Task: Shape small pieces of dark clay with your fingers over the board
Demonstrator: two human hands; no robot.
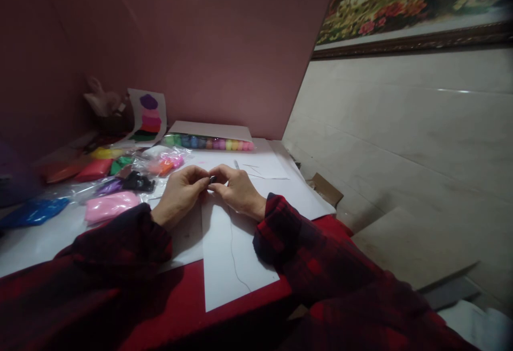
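Between the fingertips of both hands is a small black lump of modelling clay [212, 179]. My left hand [182, 190] pinches it from the left, and my right hand [238, 188] from the right, thumbs and index fingers close together. Below them lies a white sheet of paper [224, 265] with a thin wavy pencil line, its near end hanging over the table edge. An opened bag of black clay [138, 181] lies left of my left hand, near a pink clay packet [112, 207].
More clay packets, including a blue one [38, 212] and a red one [94, 170], spread over the left side. Behind stand a clear pack of coloured clay balls [208, 142] and a card with coloured shapes [149, 118]. A red cloth [180, 297] covers the table; a tiled wall borders the right.
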